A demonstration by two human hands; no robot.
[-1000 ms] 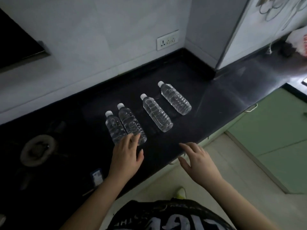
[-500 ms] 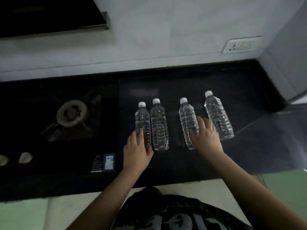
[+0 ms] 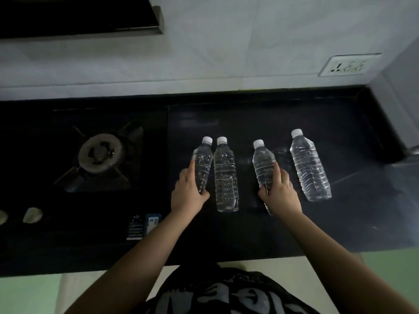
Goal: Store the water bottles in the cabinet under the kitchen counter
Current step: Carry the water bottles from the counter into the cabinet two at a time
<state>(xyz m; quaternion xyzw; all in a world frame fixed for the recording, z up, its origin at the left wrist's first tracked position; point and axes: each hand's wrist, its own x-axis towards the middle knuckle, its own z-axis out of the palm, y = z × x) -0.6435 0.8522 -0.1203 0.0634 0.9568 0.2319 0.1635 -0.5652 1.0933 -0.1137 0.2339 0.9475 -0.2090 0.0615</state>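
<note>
Lying on counter (image 3: 272, 234), four bottles, left hand (image 3: 187, 196) grasping first bottle (image 3: 202, 163), right hand (image 3: 282, 196) third bottle (image 3: 263, 164)

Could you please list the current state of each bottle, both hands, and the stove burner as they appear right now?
Far-left bottle: lying on the counter, capped, gripped by the left hand.
Second bottle: lying, capped, untouched.
Third bottle: lying, capped, gripped by the right hand.
Far-right bottle: lying, capped, untouched.
Left hand: fingers curled round the far-left bottle.
Right hand: fingers curled round the third bottle.
Stove burner: no flame visible.
</note>
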